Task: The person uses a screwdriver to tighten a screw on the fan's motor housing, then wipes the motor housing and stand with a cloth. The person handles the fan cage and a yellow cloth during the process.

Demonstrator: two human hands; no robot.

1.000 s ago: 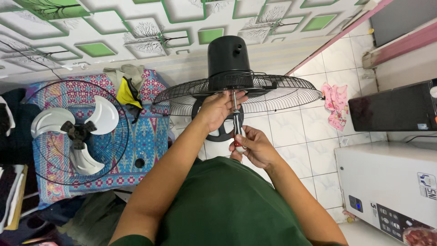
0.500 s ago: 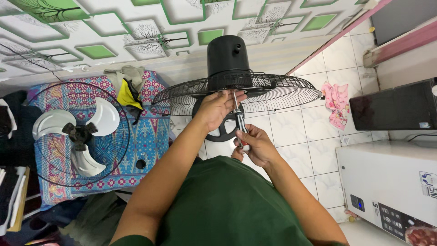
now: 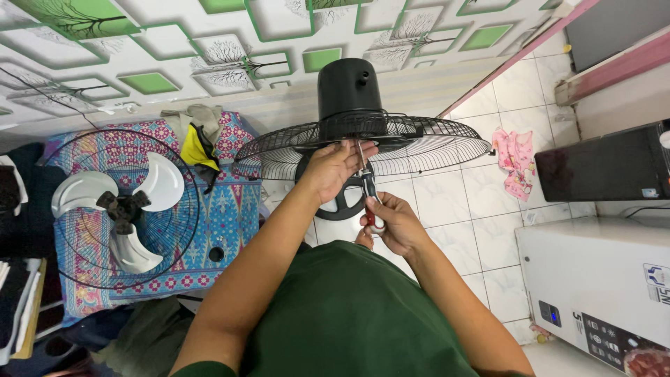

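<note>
Black wire fan guard (image 3: 433, 143) lying flat under the black motor housing (image 3: 349, 87), above the white tiled floor (image 3: 447, 202). Left hand (image 3: 333, 169) up against the guard's hub, fingers curled around the metal shaft of the screwdriver (image 3: 368, 192); right hand (image 3: 391, 222) lower, fingers wrapped tight round its red-and-white handle. Off to the left, grey fan blade (image 3: 118, 202) and loose front guard (image 3: 63, 209) resting on the patterned blue cloth (image 3: 223, 216).

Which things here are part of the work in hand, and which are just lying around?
In hand: black wire fan guard, black motor housing, red-and-white-handled screwdriver, left hand, right hand.
Lying about: white three-blade fan propeller, pink cloth, yellow rag.
</note>
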